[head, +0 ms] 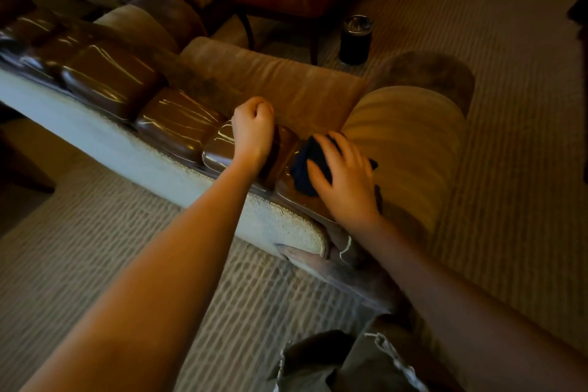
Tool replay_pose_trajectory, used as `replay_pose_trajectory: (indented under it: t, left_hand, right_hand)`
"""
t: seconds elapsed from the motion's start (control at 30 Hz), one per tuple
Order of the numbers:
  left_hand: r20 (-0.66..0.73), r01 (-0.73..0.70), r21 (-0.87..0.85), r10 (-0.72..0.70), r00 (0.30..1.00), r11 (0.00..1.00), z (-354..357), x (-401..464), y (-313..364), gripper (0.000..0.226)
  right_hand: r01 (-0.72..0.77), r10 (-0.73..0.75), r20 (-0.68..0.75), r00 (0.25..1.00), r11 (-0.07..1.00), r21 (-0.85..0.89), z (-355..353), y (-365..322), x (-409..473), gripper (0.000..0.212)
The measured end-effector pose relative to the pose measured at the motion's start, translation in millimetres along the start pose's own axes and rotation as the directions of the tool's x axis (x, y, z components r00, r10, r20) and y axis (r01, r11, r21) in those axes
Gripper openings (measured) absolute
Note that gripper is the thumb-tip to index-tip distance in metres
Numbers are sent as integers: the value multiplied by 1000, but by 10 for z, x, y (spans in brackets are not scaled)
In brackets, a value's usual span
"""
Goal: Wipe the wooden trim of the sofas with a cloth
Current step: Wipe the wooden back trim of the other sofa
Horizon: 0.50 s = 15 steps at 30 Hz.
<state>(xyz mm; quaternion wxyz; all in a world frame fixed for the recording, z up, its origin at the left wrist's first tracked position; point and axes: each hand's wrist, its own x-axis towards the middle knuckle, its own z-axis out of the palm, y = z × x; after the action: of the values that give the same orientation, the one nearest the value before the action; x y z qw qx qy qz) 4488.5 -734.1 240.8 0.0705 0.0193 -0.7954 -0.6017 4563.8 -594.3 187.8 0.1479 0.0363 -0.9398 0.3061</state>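
On the near right end of the sofa back, right hand (345, 177) w/ fingers spread presses the dark cloth (310, 165) flat on the glossy wooden trim (178, 119). Left hand (254, 129) clenched, resting on trim, holding nothing visible. Cloth looks soft, light, prob slides easy on lacquer; palm on top, bunch edges for grip.

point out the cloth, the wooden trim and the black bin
cloth (310, 165): head view, on the dark blue fabric left of the fingers
wooden trim (108, 79): head view, on a glossy brown segment of the sofa's top
black bin (355, 40): head view, on its dark side wall
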Motion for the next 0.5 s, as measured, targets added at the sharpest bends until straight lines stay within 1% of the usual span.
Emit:
replay_pose_trajectory:
  t: [0.07, 0.1, 0.13, 0.2, 0.23, 0.27, 0.3, 0.33, 0.37, 0.4, 0.43, 0.47, 0.5]
  left_hand:
    - [-11, 12, -29, -12, 1000, 1000, -1, 14, 5, 35]
    - [-14, 11, -35, -11, 1000, 999, -3, 14, 8, 34]
    - [-17, 10, -36, -11, 1000, 999, -3, 8, 10, 34]
    - [-17, 6, -34, -7, 1000, 999, -7, -8, 0, 33]
    - [-16, 3, -37, -4, 1000, 999, -15, -9, -12, 33]
    - [-16, 5, -43, -5, 1000, 999, -24, -13, -17, 33]
    - [-14, 9, -52, -9, 1000, 999, -32, -16, -14, 33]
    - [-14, 11, -62, -12, 1000, 998, -37, -12, -10, 33]
    - [-18, 9, -63, -10, 1000, 998, -37, -10, -6, 33]
    - [-21, 8, -60, -9, 1000, 998, -36, -9, -5, 33]
    - [-24, 9, -61, -10, 1000, 998, -35, -4, -10, 33]
    - [-25, 8, -68, -9, 1000, 998, -34, 6, -18, 33]
    - [-24, 6, -74, -8, 1000, 997, -33, 13, -26, 33]
  right_hand:
    - [55, -67, -59, 996, 984, -172, 81, -135, -196, 55]
    - [61, -77, -64, 995, 972, -226, 121, -200, -197, 55]
    - [67, -85, -55, 995, 962, -263, 141, -263, -147, 55]
    - [84, -84, 12, 996, 949, -303, 149, -354, 48, 55]
    - [70, -52, 69, 996, 956, -284, 146, -355, 189, 55]
    - [18, 9, 122, 992, 976, -217, 130, -332, 341, 55]
    - [-75, 95, 183, 979, 991, -113, 112, -273, 488, 59]
    - [-194, 185, 253, 950, 981, 14, 67, -210, 600, 62]
    - [-297, 238, 319, 917, 944, 147, 23, -134, 677, 61]
    - [-339, 242, 357, 902, 909, 241, -20, -78, 693, 54]
    - [-339, 227, 362, 904, 897, 284, -58, -50, 651, 46]
    - [-309, 209, 338, 918, 910, 276, -82, -56, 571, 44]
    - [-270, 203, 296, 934, 940, 207, -80, -81, 468, 50]
